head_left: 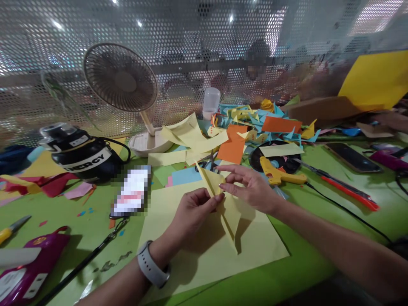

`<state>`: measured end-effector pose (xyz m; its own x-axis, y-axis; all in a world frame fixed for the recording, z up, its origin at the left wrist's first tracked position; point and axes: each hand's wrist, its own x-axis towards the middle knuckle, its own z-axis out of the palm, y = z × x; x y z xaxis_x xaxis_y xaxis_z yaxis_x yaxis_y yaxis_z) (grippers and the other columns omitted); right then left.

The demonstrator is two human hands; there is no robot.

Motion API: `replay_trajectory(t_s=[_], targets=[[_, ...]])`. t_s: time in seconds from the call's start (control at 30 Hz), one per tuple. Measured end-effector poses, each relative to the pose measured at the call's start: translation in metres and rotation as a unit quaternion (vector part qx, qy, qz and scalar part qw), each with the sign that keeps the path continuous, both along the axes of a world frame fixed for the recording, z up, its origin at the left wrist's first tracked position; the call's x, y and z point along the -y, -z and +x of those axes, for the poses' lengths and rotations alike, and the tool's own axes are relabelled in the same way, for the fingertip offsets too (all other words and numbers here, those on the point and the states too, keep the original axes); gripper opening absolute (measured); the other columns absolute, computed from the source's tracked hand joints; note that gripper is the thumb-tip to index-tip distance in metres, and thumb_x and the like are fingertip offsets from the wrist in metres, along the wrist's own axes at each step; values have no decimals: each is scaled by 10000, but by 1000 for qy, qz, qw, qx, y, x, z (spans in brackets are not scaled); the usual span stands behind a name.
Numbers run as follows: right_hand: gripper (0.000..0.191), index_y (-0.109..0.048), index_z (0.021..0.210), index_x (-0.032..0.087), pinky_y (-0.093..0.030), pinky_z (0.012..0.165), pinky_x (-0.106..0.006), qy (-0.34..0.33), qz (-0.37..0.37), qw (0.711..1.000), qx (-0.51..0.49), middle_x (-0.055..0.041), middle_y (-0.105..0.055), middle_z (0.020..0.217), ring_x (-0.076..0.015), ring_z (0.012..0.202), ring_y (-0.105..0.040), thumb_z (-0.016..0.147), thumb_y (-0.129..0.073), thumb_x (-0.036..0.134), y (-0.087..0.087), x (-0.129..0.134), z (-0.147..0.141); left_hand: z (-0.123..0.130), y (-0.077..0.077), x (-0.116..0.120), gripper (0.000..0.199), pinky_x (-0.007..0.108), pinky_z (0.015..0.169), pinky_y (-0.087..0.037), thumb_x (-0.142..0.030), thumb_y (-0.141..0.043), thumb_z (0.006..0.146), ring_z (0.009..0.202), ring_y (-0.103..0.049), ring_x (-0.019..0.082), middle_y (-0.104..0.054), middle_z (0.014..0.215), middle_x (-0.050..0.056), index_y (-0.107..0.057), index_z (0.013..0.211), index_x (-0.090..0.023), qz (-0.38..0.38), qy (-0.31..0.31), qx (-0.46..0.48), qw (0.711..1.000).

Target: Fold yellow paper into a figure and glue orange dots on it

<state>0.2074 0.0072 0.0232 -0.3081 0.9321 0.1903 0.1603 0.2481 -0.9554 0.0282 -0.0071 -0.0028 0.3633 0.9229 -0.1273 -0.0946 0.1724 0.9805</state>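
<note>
A folded piece of pale yellow paper (231,214) is held between my two hands, tilted on edge above the table. My left hand (199,208) pinches its near edge between thumb and fingers. From the right, my right hand (250,187) grips the paper's upper part, its thumb and forefinger meeting near the left thumb. Beneath lies a large flat sheet of the same pale yellow paper (188,272), shaded by both hands. Just behind the fingers, scissors (210,165) are partly hidden. My left wrist wears a light grey watch band (149,265).
A yellow glue gun (280,173) with a black cord and a red-handled cutter (347,191) lie at the right. Behind is a heap of coloured paper pieces (255,117). A fan (123,80), black bottle (83,155), phone (132,191) and purple device (38,263) stand or lie left.
</note>
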Motion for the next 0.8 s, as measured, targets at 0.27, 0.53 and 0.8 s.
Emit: replay_trajectory(t_s=[0.27, 0.53, 0.8], targets=[[412, -615, 1160, 200, -474, 715, -279, 24, -5, 1000, 4, 12, -634, 740, -131, 736, -604, 759, -674, 270, 2, 0, -3, 3, 0, 0, 196, 211, 617, -423, -332, -763, 701, 653, -572, 100, -683, 723, 22, -695, 726, -149, -38, -34, 39, 998], [325, -615, 1068, 188, -470, 718, -283, 32, -50, 997, -39, -14, -643, 806, -140, 774, -600, 780, -650, 334, 3, -2, -4, 1, -1, 2, 220, 228, 571, -413, -346, -747, 714, 576, -550, 102, -657, 641, 3, -656, 664, -152, -37, -43, 31, 998], [340, -581, 708, 160, -376, 562, -240, -4, -83, 996, 40, 17, -542, 645, -107, 606, -459, 722, -682, 484, -3, -2, -3, 1, -3, 2, 206, 240, 616, -435, -334, -744, 721, 614, -576, 111, -676, 682, 22, -679, 709, -139, -46, -38, 42, 997]])
